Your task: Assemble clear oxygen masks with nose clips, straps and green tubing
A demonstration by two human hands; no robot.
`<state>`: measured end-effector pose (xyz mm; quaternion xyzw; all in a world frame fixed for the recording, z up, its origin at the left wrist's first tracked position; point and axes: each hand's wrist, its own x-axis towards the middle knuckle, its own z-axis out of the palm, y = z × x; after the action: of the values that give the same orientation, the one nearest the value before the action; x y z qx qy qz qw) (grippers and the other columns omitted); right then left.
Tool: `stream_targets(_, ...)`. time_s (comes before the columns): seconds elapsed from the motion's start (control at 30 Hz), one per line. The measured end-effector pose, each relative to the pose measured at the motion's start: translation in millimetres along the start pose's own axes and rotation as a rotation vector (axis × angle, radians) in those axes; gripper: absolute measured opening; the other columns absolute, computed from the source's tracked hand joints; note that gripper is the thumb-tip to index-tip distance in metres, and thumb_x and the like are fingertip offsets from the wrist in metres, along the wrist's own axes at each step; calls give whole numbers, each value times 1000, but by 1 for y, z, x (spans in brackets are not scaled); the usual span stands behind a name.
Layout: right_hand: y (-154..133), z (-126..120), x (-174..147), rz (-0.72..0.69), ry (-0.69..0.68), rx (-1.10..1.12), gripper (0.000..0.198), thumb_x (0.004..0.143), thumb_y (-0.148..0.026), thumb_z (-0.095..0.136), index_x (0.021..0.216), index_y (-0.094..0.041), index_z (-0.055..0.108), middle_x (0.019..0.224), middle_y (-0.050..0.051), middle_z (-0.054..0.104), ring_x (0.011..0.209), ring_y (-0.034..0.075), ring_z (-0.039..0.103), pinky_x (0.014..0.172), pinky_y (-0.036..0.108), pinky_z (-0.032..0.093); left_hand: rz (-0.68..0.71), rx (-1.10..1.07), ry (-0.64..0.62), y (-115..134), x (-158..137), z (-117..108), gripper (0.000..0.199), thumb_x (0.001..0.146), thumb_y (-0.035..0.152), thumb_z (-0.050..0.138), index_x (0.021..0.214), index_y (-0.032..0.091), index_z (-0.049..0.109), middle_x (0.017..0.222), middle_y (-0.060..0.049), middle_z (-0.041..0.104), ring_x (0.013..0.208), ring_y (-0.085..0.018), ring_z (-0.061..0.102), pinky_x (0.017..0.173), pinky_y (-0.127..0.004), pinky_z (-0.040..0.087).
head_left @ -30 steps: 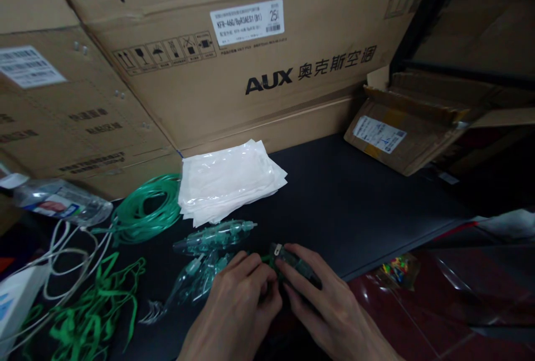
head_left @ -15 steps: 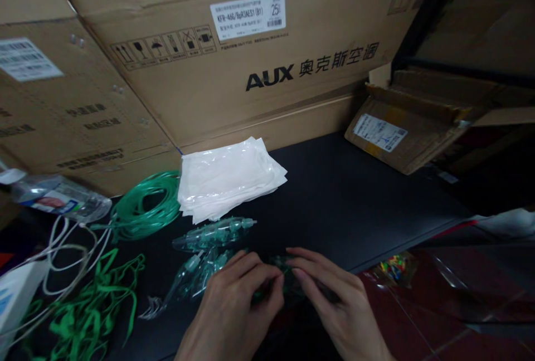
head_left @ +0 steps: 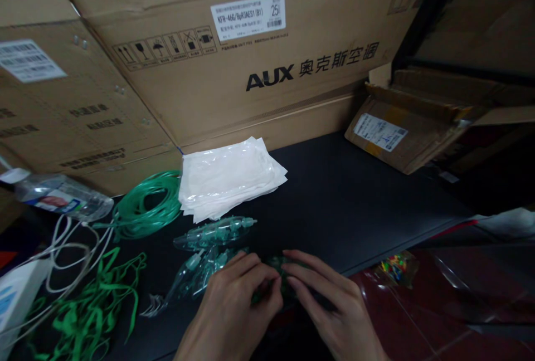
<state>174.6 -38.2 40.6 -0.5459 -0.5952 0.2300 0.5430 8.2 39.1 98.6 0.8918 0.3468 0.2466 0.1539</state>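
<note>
A see-through green plastic mask [head_left: 276,263] lies between my hands at the table's near edge, mostly hidden by the fingers. My left hand [head_left: 236,302] is closed in a pinch on a bit of green elastic strap at the mask's side, most of it covered. On the other side, my right hand [head_left: 332,302] has its thumb and fingers bent together on the mask. Just left of my hands are more clear green masks [head_left: 215,233], piled on the black table. Thin silvery metal strips [head_left: 154,305] sit beside them.
White pouches [head_left: 228,180] are stacked behind the masks. Leftward are coiled green tubing [head_left: 146,205], tangled green straps [head_left: 90,308], white cables [head_left: 62,249] and a plastic bottle [head_left: 67,196]. Large cartons [head_left: 267,110] line the back; a small opened box [head_left: 401,127] stands right.
My right fingers have shifted slightly left over the mask. The bright green bit seen between my hands is now less visible. My left hand has barely moved.
</note>
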Motion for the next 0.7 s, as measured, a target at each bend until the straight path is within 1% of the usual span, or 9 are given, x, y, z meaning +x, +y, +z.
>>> stream_targets(0.1, 0, -1, 1, -124, -16, -39, 39, 91, -8, 69, 124, -27, 77, 133, 7, 73, 114, 21, 74, 100, 27, 60, -4, 20, -9, -3, -1, 0, 24, 76, 0, 62, 65, 20, 69, 60, 2, 66, 52, -14, 67, 52, -23, 53)
stream_targets(0.17, -1, -2, 3, -146, -17, -35, 39, 90, -8, 70, 123, -26, 77, 132, 8, 73, 114, 21, 74, 100, 27, 59, -7, 9, -4, -4, -2, 0, 23, 77, 0, 63, 68, 20, 70, 62, 2, 67, 54, -14, 68, 53, -23, 54)
stream_targets(0.23, -3, -4, 5, -99, -17, -16, 36, 93, -10, 67, 123, -27, 77, 130, 6, 75, 113, 19, 75, 100, 25, 59, 7, -29, 40, -4, -3, 1, 22, 81, 2, 64, 75, 20, 73, 67, 2, 70, 56, -14, 70, 55, -23, 55)
stream_targets(0.33, -2, -4, 6, 21, -1, 28, 30, 99, -15, 61, 117, -30, 79, 123, 4, 78, 112, 16, 75, 99, 21, 57, 39, -92, 114, -4, -4, 5, 18, 92, 9, 63, 85, 22, 74, 74, 2, 73, 63, -15, 71, 61, -25, 58)
stream_targets(0.47, 0, -3, 7, 138, 33, 159, 20, 95, -17, 68, 103, -31, 81, 117, 3, 78, 107, 15, 76, 91, 17, 59, 39, -135, 132, -4, -6, 10, 15, 100, 20, 62, 90, 23, 73, 79, 2, 73, 70, -15, 69, 71, -29, 58)
stream_targets(0.53, 1, -2, 8, 174, 38, 220, 15, 92, -18, 72, 95, -30, 80, 114, 2, 78, 106, 15, 76, 86, 15, 60, 30, -163, 125, -5, -8, 12, 12, 100, 21, 64, 92, 24, 72, 81, 3, 73, 73, -15, 68, 71, -28, 56)
stream_targets(0.6, 1, -2, 9, 198, 36, 235, 12, 92, -19, 73, 90, -30, 79, 112, 2, 77, 105, 15, 75, 86, 14, 59, 14, -195, 99, -7, -10, 13, 10, 98, 18, 66, 93, 25, 71, 83, 4, 73, 75, -15, 67, 71, -28, 55)
stream_targets(0.7, 2, -2, 9, 199, 32, 202, 12, 93, -20, 72, 88, -30, 76, 111, 0, 76, 105, 14, 74, 87, 13, 57, -43, -202, 50, -9, -15, 18, 14, 90, 13, 75, 92, 26, 69, 85, 5, 74, 78, -17, 68, 74, -31, 54)
